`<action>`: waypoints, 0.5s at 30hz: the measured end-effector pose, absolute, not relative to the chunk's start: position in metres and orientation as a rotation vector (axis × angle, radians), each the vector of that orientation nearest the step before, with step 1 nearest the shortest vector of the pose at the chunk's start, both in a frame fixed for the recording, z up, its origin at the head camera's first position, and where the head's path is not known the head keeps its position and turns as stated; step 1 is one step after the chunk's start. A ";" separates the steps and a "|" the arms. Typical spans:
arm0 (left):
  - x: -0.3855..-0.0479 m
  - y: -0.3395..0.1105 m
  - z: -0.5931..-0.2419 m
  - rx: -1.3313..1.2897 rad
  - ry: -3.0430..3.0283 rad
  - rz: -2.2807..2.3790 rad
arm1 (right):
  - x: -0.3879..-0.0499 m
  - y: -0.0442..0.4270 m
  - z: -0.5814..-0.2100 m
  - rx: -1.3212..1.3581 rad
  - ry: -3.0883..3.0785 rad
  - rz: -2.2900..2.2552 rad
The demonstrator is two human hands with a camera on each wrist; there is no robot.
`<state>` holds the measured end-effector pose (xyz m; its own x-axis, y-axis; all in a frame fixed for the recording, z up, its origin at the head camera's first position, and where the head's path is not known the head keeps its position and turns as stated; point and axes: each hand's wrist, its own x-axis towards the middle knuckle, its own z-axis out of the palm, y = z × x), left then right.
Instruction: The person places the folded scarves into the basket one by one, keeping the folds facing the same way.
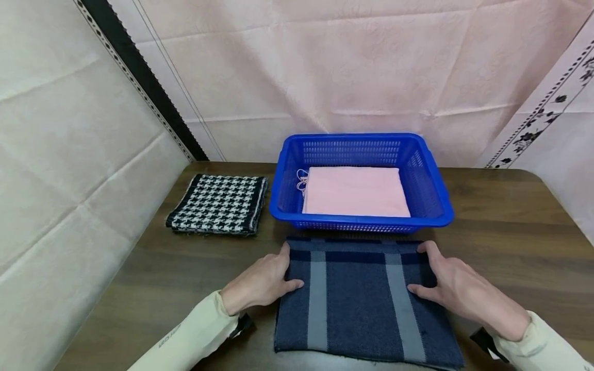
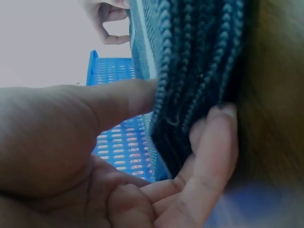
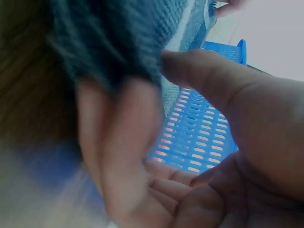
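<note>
Both left hand (image 1: 260,282) and right hand (image 1: 464,288) pinched the folded navy cloth (image 1: 356,304) between their fingers by opposite sides, likely to keep its layers aligned, the blue basket (image 1: 362,221) beyond the fingertips.

Cloth (image 1: 356,304) in all 3 views

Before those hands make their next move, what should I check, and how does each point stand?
1. Left hand holding one side of the striped cloth: ok.
2. Right hand holding the opposite side: ok.
3. Striped cloth folded in layers: ok.
4. Striped cloth's underside smooth: cannot tell, hidden.
5. Basket empty: not ok, pink cloth lies inside.
6. Black-and-white cloth apart from both hands: ok.
</note>
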<state>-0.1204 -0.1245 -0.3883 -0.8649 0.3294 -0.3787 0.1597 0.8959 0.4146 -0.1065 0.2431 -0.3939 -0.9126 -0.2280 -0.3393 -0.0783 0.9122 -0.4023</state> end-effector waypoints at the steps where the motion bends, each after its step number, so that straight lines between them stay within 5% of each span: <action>1: -0.121 -0.124 -0.388 0.349 2.607 0.529 | -0.107 0.243 -0.394 -0.215 2.678 -0.549; 15: -0.116 -0.119 -0.391 0.292 2.590 0.671 | -0.108 0.242 -0.398 -0.278 2.698 -0.656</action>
